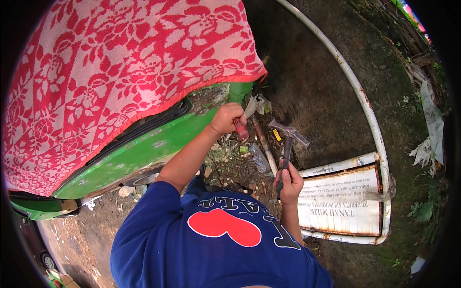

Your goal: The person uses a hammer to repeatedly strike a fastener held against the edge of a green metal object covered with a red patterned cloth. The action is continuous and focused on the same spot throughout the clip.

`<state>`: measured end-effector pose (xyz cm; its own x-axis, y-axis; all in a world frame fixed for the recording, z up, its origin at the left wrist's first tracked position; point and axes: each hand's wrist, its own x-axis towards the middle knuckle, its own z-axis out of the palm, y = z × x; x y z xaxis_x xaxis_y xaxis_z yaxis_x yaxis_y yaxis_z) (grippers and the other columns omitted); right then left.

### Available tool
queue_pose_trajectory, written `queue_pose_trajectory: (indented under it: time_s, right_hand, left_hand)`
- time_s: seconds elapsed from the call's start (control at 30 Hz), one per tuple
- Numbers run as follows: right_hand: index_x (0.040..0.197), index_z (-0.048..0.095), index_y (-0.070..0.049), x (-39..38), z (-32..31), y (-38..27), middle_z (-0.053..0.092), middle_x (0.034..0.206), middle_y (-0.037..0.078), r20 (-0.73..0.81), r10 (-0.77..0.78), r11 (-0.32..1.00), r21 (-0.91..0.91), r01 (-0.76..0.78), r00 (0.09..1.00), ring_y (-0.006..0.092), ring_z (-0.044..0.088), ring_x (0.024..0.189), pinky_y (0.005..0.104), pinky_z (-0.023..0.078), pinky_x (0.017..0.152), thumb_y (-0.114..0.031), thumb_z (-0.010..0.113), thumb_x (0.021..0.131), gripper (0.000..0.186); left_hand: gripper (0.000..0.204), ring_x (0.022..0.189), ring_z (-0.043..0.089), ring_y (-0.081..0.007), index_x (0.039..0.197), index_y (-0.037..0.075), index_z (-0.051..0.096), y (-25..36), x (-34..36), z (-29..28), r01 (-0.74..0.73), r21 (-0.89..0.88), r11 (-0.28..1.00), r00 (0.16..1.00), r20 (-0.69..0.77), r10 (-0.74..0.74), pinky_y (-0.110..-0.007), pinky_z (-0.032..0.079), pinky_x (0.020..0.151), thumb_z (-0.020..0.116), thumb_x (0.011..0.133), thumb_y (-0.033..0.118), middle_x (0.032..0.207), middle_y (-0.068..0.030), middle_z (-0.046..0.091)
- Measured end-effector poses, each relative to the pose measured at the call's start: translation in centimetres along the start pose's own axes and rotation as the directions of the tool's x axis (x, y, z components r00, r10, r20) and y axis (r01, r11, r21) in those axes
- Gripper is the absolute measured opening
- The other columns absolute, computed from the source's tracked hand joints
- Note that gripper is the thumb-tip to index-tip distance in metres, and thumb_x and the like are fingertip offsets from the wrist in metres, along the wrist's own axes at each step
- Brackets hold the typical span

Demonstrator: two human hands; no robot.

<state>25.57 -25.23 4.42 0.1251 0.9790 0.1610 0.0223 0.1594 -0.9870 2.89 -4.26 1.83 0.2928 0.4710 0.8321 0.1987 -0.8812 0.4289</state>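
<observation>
My left hand [227, 119] is closed around a tool with a ribbed red handle [241, 129]. The butt of that handle faces me; its working end is hidden, so its kind cannot be told. This hand is against the lower corner of a green car body [158, 146] with scuffed, worn paint. In my right hand [291, 185] is a hammer [288, 149], gripped low on its dark handle. The hammer's metal head [290, 132] is raised to the right of the red handle, apart from it.
A red and pink floral towel [129, 72] drapes over the car. To the right stands a rusty white bent pipe frame [357, 86] with a white sign panel [338, 201]. Rubble, plastic scraps and a rusty pipe [263, 144] lie on the ground. Plants edge the far right.
</observation>
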Motion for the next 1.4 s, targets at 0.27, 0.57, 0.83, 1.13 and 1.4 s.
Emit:
queue_pose_trajectory:
  time_s: [0.27, 0.57, 0.83, 1.13, 1.4]
  right_hand:
    - [0.134, 0.052, 0.0, -0.2, 1.0, -1.0, 0.058, 0.072, 0.005, 0.069, -0.55, 0.814, -0.175, 0.553, 0.832, 0.013, 0.051, 0.056, 0.0254, 0.044, 0.052, 0.0, 0.053, 0.093, 0.041]
    - [0.135, 0.053, -0.005, 0.5, 0.0, -1.0, 0.06, 0.076, 0.009, 0.071, -0.45, 0.867, -0.206, 0.455, 0.89, 0.013, 0.051, 0.058, 0.0256, 0.046, 0.053, 0.001, 0.054, 0.093, 0.043]
    - [0.137, 0.052, -0.006, 0.4, 0.6, 0.6, 0.062, 0.076, 0.008, 0.101, -0.312, 0.913, -0.242, 0.328, 0.945, 0.0136, 0.053, 0.056, 0.0268, 0.046, 0.053, 0.0, 0.056, 0.091, 0.046]
    - [0.143, 0.043, -0.005, 0.6, 0.4, -0.3, 0.057, 0.07, 0.005, 0.131, -0.066, 0.963, -0.252, 0.097, 0.989, 0.0096, 0.051, 0.058, 0.0236, 0.045, 0.053, -0.006, 0.051, 0.097, 0.047]
    - [0.143, 0.042, -0.003, -1.1, -0.5, 0.8, 0.056, 0.074, 0.004, -0.039, -0.059, 0.994, 0.088, 0.062, 0.998, 0.0088, 0.051, 0.059, 0.0228, 0.046, 0.053, -0.009, 0.049, 0.099, 0.045]
  left_hand:
    - [0.03, 0.052, 0.045, -0.0306, 0.06, 0.004, 0.041, -0.3, 0.8, 0.6, 0.103, -0.009, 0.995, 0.993, -0.059, -0.103, -0.04, 0.036, 0.05, 0.066, 0.077, 0.006, 0.057, -0.0112, 0.041]
    - [0.03, 0.052, 0.045, -0.0301, 0.06, 0.004, 0.042, -0.8, 1.0, 1.4, 0.08, 0.004, 0.997, 0.995, -0.059, -0.079, -0.039, 0.036, 0.05, 0.067, 0.076, 0.006, 0.057, -0.0108, 0.042]
    - [0.031, 0.053, 0.045, -0.0306, 0.06, 0.004, 0.04, -0.8, 0.7, 1.4, 0.13, 0.048, 0.99, 0.99, -0.055, -0.128, -0.039, 0.037, 0.05, 0.067, 0.075, 0.006, 0.057, -0.0117, 0.041]
    - [0.029, 0.053, 0.046, -0.0313, 0.059, 0.004, 0.04, -0.5, 0.4, 2.1, 0.022, 0.042, 0.999, 1.0, 0.004, -0.022, -0.04, 0.039, 0.05, 0.066, 0.072, 0.004, 0.058, -0.0119, 0.042]
    - [0.023, 0.056, 0.049, -0.0302, 0.061, 0.005, 0.045, 0.4, -0.4, 1.5, 0.022, 0.018, 1.0, 0.999, 0.04, -0.023, -0.04, 0.041, 0.052, 0.066, 0.068, 0.005, 0.06, -0.0097, 0.045]
